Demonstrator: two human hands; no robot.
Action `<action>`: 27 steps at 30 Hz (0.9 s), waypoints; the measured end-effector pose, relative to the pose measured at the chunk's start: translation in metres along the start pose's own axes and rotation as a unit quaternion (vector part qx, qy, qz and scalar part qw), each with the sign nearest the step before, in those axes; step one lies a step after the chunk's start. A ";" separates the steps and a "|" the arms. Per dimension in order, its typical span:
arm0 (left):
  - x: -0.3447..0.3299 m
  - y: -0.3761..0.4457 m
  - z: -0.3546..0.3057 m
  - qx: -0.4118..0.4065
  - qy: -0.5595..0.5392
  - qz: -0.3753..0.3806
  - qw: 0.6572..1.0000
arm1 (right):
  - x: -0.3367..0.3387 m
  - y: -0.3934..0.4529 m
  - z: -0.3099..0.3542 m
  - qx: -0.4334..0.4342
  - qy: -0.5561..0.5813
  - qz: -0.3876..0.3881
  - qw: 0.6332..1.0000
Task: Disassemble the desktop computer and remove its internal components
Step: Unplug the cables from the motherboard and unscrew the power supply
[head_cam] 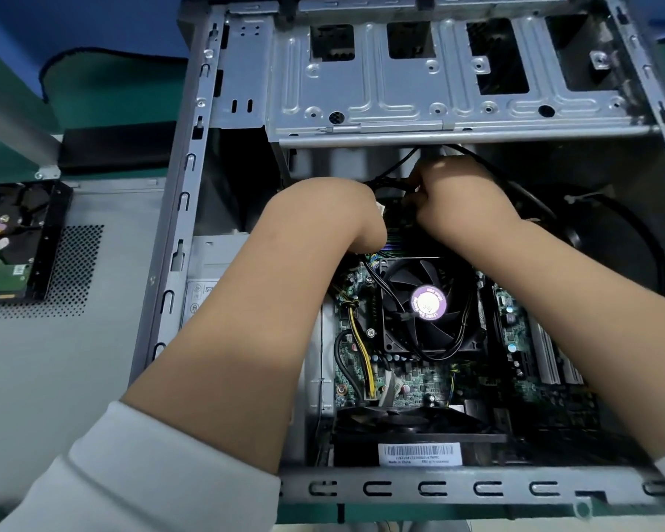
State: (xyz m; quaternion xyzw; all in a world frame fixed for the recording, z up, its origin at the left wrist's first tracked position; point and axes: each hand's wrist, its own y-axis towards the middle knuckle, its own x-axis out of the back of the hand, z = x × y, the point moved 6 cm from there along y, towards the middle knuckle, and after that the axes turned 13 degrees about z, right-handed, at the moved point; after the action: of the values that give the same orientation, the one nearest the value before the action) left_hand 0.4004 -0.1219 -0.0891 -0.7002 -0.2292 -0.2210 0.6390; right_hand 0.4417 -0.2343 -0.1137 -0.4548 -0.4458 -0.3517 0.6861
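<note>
The open grey computer case (pixel 192 178) lies on its side and fills the view. Inside it are the green motherboard (pixel 419 382) and the black CPU fan (pixel 427 301) with a purple label. Both hands reach deep into the case, just under the drive cage (pixel 419 82). My right hand (pixel 461 197) has its fingers curled round black cables (pixel 392 183) at a connector. My left hand (pixel 338 213) is bent at the wrist close beside it, next to a white connector (pixel 379 210); its fingers are hidden, so its hold cannot be made out.
A removed hard drive (pixel 12 240) lies circuit side up on the detached grey side panel (pixel 73 339) at the left. The silver power supply (pixel 208 270) sits in the case's left part. A black fan (pixel 400 424) stands at the near wall. Green mat (pixel 112 94) behind.
</note>
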 end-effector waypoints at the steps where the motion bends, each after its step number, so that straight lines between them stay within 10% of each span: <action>1: 0.000 0.000 0.000 0.000 -0.002 0.000 1.000 | 0.000 0.000 -0.001 -0.004 0.003 -0.002 1.000; 27: 0.004 -0.008 -0.006 -0.025 -0.025 -0.003 0.999 | -0.004 0.001 0.001 0.010 -0.008 0.018 1.000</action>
State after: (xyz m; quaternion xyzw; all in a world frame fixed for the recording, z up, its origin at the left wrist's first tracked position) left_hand 0.3987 -0.1271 -0.0792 -0.7203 -0.2416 -0.2110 0.6150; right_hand 0.4410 -0.2323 -0.1173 -0.4589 -0.4460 -0.3314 0.6933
